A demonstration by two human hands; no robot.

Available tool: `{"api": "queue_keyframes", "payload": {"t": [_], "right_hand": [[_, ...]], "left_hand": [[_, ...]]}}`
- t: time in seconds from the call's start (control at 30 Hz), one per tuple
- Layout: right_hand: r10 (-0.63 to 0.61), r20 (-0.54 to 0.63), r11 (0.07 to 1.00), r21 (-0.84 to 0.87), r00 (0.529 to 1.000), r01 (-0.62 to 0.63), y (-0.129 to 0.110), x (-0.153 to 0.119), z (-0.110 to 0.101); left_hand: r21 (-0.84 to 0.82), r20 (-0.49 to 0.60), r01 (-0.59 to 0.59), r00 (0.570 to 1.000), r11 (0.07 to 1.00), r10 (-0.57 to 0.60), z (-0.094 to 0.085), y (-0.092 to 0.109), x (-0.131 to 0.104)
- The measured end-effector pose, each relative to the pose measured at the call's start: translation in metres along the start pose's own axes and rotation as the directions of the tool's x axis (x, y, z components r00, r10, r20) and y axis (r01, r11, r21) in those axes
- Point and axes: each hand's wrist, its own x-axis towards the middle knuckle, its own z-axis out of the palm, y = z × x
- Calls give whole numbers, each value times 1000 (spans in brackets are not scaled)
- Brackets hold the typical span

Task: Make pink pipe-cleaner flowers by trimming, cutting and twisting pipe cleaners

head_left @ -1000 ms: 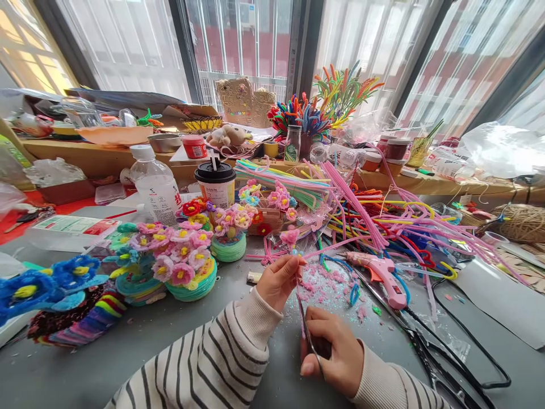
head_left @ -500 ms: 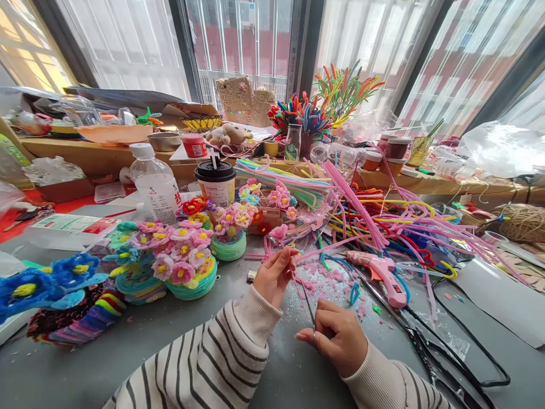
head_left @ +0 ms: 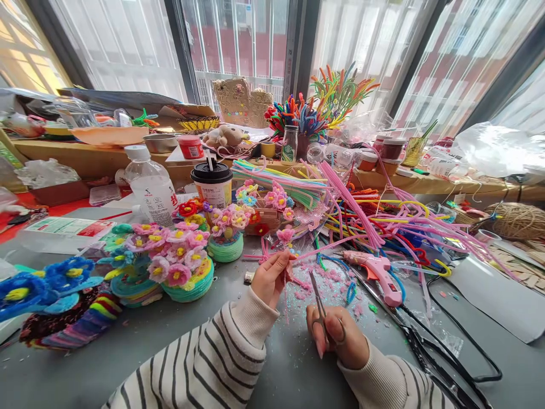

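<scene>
My left hand (head_left: 271,278) pinches a thin pink pipe cleaner (head_left: 286,301), whose end hangs down below the fingers. To its right, my right hand (head_left: 338,335) holds small metal scissors (head_left: 317,295) by the handles, blades pointing up and slightly parted, apart from the pipe cleaner. Pink fuzz clippings (head_left: 330,278) and glitter lie on the grey table (head_left: 281,369) behind and between the hands. A pink fuzzy flower (head_left: 285,234) is just beyond my left hand. Pink and yellow flowers on a round green base (head_left: 189,284) stand to the left.
A pink glue gun (head_left: 381,275) with a black cable lies right of my right hand, near large black scissors. Bundled pipe cleaners (head_left: 353,204) spread behind it. A lidded cup (head_left: 213,187) and a plastic bottle (head_left: 149,187) stand at the back left. A blue flower piece (head_left: 55,284) is far left.
The scissors have swung upright and moved away from the pink pipe cleaner, their blades now parted. My right hand has turned and its fingers have shifted on the handles. The view has shifted slightly.
</scene>
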Motion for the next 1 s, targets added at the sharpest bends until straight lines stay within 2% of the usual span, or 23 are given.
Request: {"api": "queue_keyframes", "payload": {"t": [0.07, 0.23, 0.33, 0.5, 0.63, 0.73, 0.83, 1.0], "right_hand": [[21, -5, 997, 75, 1000, -21, 4, 0, -1], [81, -116, 996, 43, 990, -76, 10, 1, -5], [97, -152, 990, 112, 984, -81, 14, 3, -8], [117, -229, 973, 223, 966, -66, 16, 5, -11], [195, -325, 977, 151, 925, -153, 8, 4, -10], [167, -393, 985, 36, 904, -166, 2, 4, -8], [156, -384, 986, 11, 910, -165, 0, 4, -7], [270, -343, 963, 107, 900, -248, 2, 5, -5]], "left_hand": [[5, 0, 3, 1000, 1000, -3, -1, -1, 1], [46, -2, -4, 1000, 999, 5, -1, -1, 1], [81, -6, -14, 1000, 997, 14, 1, -1, -1], [91, 80, 19, 996, 996, -26, 3, -2, -3], [91, 102, 52, 993, 995, -61, 5, -1, -5], [63, 54, 70, 996, 996, -74, 5, 0, -5], [46, 14, 108, 994, 993, -108, 4, 1, -5], [65, 43, 180, 982, 982, -182, 4, 1, -4]]}}
